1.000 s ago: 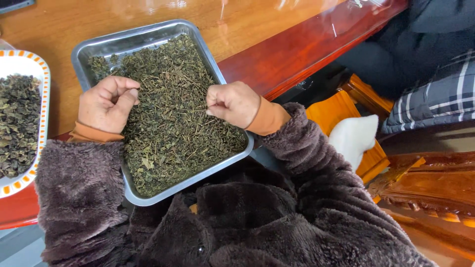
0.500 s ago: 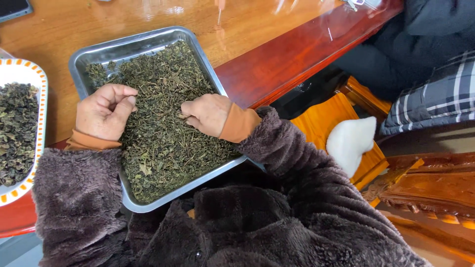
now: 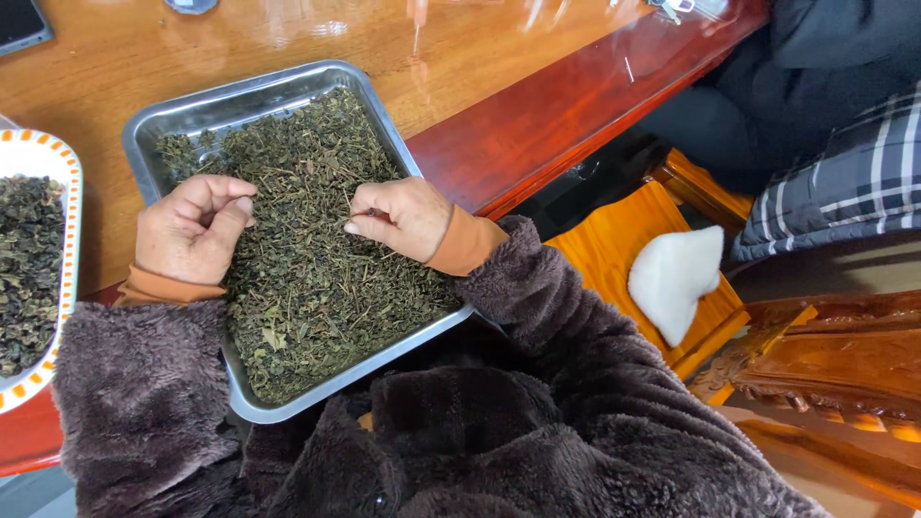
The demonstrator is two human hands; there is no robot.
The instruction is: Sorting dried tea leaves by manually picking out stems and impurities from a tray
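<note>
Shifted inward since prev frame: right hand [image 3: 401, 217], fingers pinching dried green tea leaves [image 3: 307, 278] in rectangular steel tray [image 3: 182, 110]; left hand [image 3: 188, 230] loosely curled, contents unclear.

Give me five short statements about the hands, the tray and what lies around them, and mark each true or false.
1. Both hands rest on dried leaves in a metal tray. True.
2. The right hand lies flat and open. False: its fingertips are pinched together.
3. The left hand is curled. True.
4. The tray stands on the floor. False: on a wooden table.
5. A patterned dish of leaves sits left of the tray. True.
</note>
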